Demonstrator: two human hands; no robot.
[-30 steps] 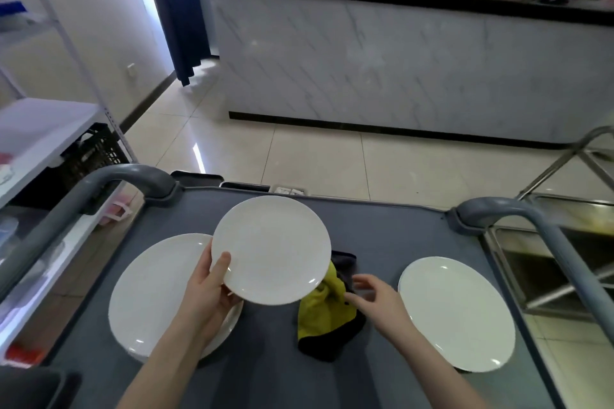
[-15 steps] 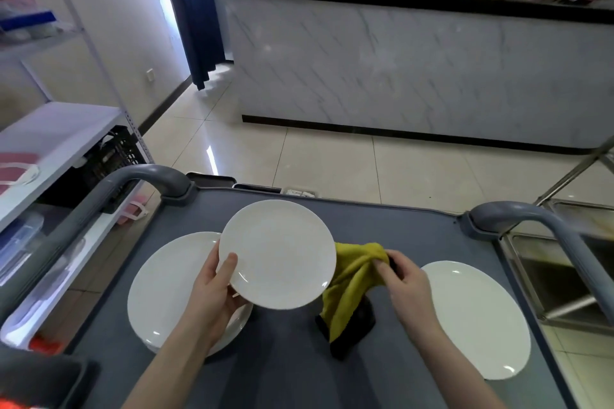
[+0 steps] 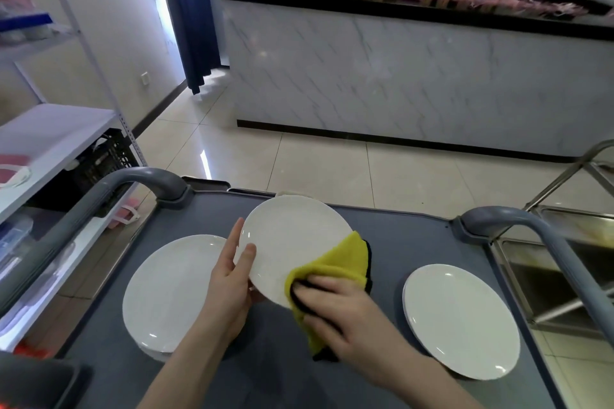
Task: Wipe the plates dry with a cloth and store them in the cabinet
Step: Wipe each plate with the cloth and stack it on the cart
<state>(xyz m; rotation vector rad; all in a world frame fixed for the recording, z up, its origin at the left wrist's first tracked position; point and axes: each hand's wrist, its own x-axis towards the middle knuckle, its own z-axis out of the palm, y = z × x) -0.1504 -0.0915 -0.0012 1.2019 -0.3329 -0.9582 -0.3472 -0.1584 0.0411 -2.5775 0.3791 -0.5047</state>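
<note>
Right now your left hand point(image 3: 229, 289) holds a white plate point(image 3: 292, 242) by its left rim, thumb laid on the face and the other fingers behind it. The plate is lifted clear of the grey tabletop point(image 3: 398, 242), with its face turned up toward you. Your right hand point(image 3: 345, 319) grips a yellow cloth point(image 3: 335, 262) with a black edge. The fingers are curled into its folds and press it against the lower right part of that plate. The rest of the cloth drapes past the plate's right rim and hangs below your palm.

On the tabletop to your left, partly under your left wrist, lies a stack of white plates point(image 3: 172, 292). To your right, well apart from the held plate, lies another white plate point(image 3: 461, 319); you cannot tell whether more sit beneath it. A grey handle point(image 3: 146, 179) curves up at the far left corner of the tabletop and a second handle point(image 3: 518, 219) at the far right. A white shelf rack point(image 3: 50, 133) stands at your left with a black crate point(image 3: 106, 156) under it. A marble-fronted counter point(image 3: 398, 76) runs across the tiled floor ahead.
</note>
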